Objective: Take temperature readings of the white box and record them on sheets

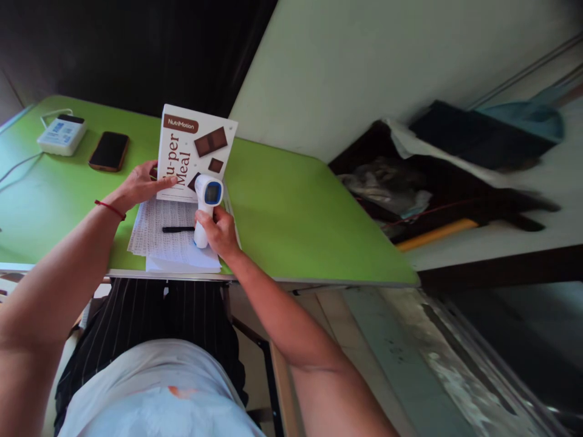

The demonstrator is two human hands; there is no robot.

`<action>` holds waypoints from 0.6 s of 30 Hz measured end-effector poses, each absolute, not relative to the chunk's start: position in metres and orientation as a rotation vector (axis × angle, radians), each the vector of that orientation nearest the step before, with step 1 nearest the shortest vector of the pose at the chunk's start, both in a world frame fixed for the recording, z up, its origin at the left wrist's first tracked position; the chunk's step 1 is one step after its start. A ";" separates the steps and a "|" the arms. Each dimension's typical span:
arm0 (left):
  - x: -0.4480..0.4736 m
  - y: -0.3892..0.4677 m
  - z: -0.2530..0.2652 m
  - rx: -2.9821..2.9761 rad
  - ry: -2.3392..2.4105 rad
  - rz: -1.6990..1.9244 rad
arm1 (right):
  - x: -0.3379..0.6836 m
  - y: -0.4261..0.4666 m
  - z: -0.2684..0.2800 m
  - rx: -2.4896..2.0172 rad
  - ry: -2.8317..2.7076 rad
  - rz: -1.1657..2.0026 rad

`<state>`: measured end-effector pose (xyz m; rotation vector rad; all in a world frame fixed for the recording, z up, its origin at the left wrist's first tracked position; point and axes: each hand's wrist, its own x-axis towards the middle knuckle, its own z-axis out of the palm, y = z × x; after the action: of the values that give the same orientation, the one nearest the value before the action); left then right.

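Observation:
My right hand (221,230) is wrapped round the handle of a white and blue infrared thermometer (210,188), its small screen facing me. Beyond it stands a white box (182,142) printed "NutriMotion" with chocolate pieces on its front. The thermometer's head overlaps the box's lower right part. With the thumb across the box's front and the fingers behind its left edge, my left hand (148,182) grips the box. Below lie several sheets of written paper (152,227) and a black pen (177,229), whose right end is hidden behind the thermometer.
On the green table (296,212) a dark phone (109,150) lies at the left, next to a white device (62,135) with a cable. A wall rises behind the table. At the right, a dark shelf (378,152) carries crumpled plastic and a blue basin (523,118).

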<state>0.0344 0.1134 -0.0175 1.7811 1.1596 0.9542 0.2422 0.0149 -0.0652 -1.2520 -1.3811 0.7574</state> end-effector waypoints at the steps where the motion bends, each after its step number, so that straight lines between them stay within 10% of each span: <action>1: 0.034 0.113 -0.018 1.781 1.156 0.958 | 0.242 0.014 -0.064 -1.250 -1.386 0.764; 18: 0.037 0.121 -0.027 1.764 1.139 0.964 | 0.239 0.013 -0.058 -1.224 -1.387 0.785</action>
<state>0.0366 0.1206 -0.0271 1.7637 1.1392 0.9643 0.2390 0.0129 -0.0578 -1.2243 -1.3865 0.7854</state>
